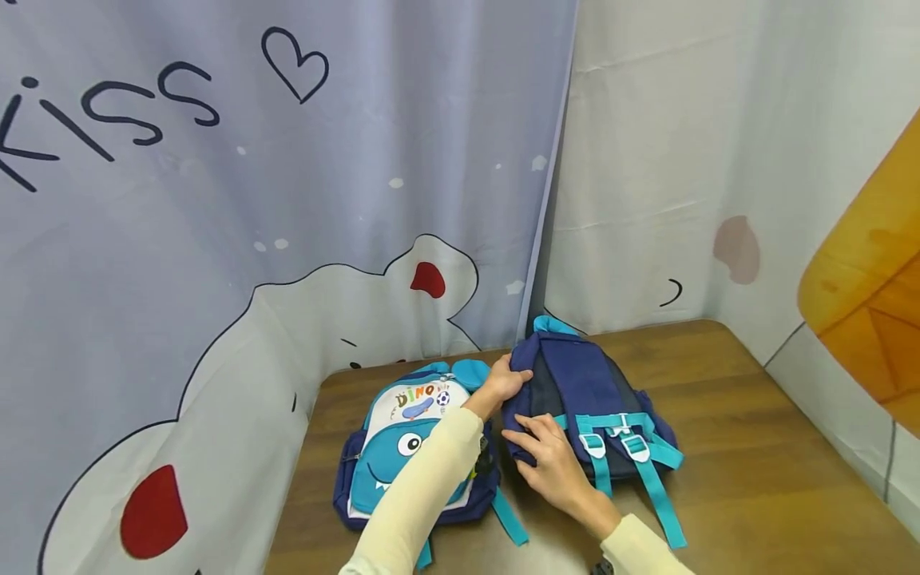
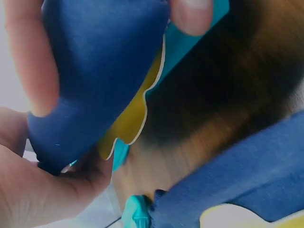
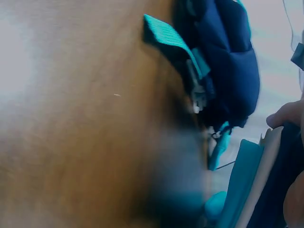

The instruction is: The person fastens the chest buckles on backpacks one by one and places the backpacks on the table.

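Observation:
A navy backpack [image 1: 584,369] is tilted on the table with its back panel up, showing turquoise straps [image 1: 656,495] and white buckles. My left hand [image 1: 505,382] grips its upper left edge. Lower on the same side, my right hand [image 1: 549,463] holds the edge, fingers spread over the navy side [image 2: 102,61]. Yellow scalloped trim [image 2: 128,121] shows along the held side in the left wrist view. To the left lies a second backpack [image 1: 384,471], its dinosaur face up, partly hidden under my left forearm.
Both backpacks are on a brown wooden table [image 1: 747,447]. A printed curtain [image 1: 402,120] hangs behind the table, and a pale one [image 1: 647,160] on the right. A loose turquoise strap [image 1: 509,517] of the dinosaur backpack lies between the two bags.

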`<state>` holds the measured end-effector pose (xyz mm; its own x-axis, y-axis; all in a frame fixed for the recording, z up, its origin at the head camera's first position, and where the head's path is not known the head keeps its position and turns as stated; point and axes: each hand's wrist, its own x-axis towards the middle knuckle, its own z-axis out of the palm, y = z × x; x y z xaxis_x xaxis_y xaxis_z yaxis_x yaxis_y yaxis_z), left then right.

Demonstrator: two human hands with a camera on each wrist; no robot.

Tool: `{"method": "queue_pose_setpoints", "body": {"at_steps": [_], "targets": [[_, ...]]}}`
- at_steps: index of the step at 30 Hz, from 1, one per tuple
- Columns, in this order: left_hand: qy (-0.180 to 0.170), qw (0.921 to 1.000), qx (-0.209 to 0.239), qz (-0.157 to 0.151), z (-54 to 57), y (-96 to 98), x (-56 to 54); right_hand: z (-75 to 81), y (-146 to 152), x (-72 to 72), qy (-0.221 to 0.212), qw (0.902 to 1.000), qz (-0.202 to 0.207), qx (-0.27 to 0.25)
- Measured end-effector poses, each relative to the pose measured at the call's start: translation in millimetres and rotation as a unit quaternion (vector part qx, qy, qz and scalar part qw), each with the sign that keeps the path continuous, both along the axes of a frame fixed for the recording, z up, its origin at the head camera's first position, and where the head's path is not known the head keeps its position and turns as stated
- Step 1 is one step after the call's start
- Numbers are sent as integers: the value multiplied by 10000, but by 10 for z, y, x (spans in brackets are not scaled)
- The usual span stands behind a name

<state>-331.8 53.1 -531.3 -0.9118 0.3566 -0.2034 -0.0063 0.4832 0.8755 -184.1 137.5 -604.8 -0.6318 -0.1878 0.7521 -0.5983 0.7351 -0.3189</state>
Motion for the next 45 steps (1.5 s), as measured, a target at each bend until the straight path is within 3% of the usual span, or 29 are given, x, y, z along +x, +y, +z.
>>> {"method": "queue_pose_setpoints", "body": {"at_steps": [7, 13, 20, 26, 30, 35, 41, 45], "targets": [[724, 9910, -1114, -151, -25, 0, 35, -177, -2, -12, -136, 9996, 2, 247], [1013, 9860, -1307, -206, -51, 23, 103, -290, 45, 20, -215, 9990, 31, 395], [1149, 9815, -1520, -169, -127, 34, 115, -332, 67, 19, -365, 9983, 100, 444], [1241, 9717, -1994, -241, -138, 70, 160, -333, 74, 18, -502, 9975, 46, 497], [1171, 9701, -2099, -337, -121, 76, 187, -336, 96, 14, -543, 9964, -73, 653], [1207, 9697, -2098, -324, -138, 54, 189, -249, 140, 40, -879, 9921, -66, 887], [1420, 9621, -2315, -269, -116, 34, 196, 75, 237, 150, -1522, 9746, 366, 1604], [1605, 9588, -2340, -165, -79, -16, 214, 318, 376, 214, -1281, 9720, 712, 1837]]}}
